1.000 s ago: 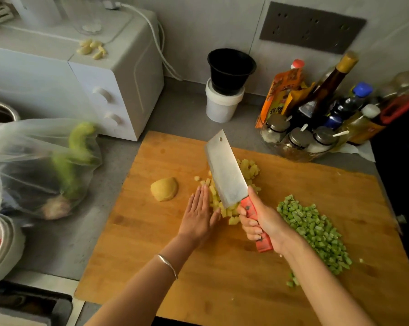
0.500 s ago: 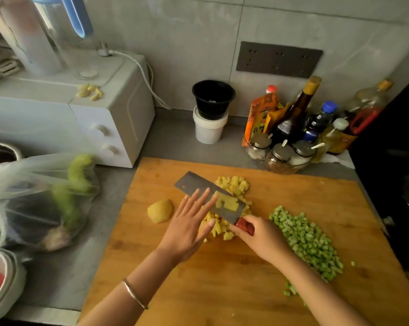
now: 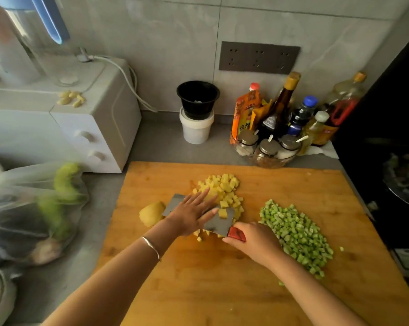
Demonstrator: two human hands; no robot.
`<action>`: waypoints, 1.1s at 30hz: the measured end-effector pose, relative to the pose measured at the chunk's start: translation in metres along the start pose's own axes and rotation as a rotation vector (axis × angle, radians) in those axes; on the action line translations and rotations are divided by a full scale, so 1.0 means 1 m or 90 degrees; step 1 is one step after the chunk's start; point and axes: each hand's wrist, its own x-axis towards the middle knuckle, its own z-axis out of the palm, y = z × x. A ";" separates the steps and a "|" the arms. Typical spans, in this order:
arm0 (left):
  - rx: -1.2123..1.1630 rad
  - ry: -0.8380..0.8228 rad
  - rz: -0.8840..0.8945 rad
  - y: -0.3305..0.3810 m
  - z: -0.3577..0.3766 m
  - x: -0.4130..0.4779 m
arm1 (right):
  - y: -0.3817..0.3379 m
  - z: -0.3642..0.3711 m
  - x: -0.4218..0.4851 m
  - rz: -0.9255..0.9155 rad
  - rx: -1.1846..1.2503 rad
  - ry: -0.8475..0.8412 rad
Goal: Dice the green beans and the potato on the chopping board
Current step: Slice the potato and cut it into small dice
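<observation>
Since one second ago the cleaver (image 3: 218, 222) has turned from blade-up to lying crosswise with its flat side upward, and the left hand (image 3: 191, 214) has moved from the board onto the blade. Left fingers (image 3: 204, 200) are straight and slightly spread, resting flat across the steel with the tips at the edge of the potato cubes (image 3: 223, 185). The right hand (image 3: 254, 241) has its fingers curled round the red handle, with only the handle's front end showing. A few cubes sit on the blade just right of the left hand, and several more lie under its near edge. The main heap of pale yellow cubes lies at mid-board, beyond the blade. An uncut potato piece (image 3: 151, 214), rounded and yellow, sits at the blade's left tip. The left hand covers the middle of the blade. The diced green beans (image 3: 295, 236) form a long heap right of the right hand, apart from the potato. All rest on the wooden chopping board (image 3: 222, 292). A bracelet (image 3: 151, 247) circles the left wrist. Behind the board stand spice jars (image 3: 267, 148), bottles (image 3: 281, 107) and a black cup (image 3: 198, 97) on a white tub (image 3: 196, 130). To the left are a white appliance (image 3: 99, 135) with garlic cloves (image 3: 70, 99) on top and a plastic bag (image 3: 22, 208) of greens.
</observation>
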 end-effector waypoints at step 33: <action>-0.136 0.376 0.024 -0.036 -0.025 -0.061 | -0.002 -0.012 -0.010 0.047 0.184 0.027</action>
